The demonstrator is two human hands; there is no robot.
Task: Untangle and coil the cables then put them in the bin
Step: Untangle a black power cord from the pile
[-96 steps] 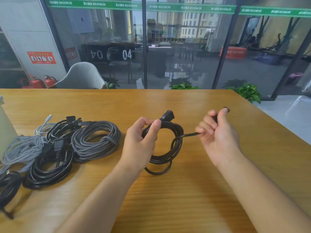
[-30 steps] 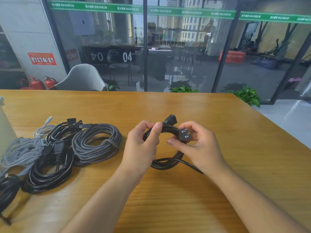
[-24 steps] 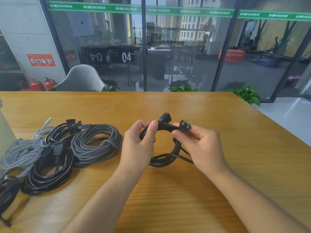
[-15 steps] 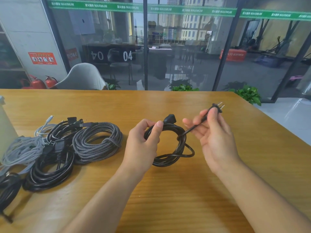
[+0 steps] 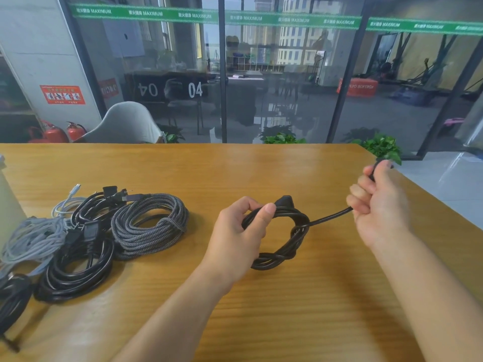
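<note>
Left hand grips the top of the coiled black power cable, thumb over the loops, coil held just above the wooden table. Right hand is fisted round the cable's free end, pulled taut out to the right; the end wraps once around the coil. Hands apart. Braided grey cable coil and other black coils lie left on the table.

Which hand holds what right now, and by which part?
Both hold one black power cable. The left hand grips the coil at its top, beside the connector. The right hand grips the free tail near its plug end, pulled taut.
</note>
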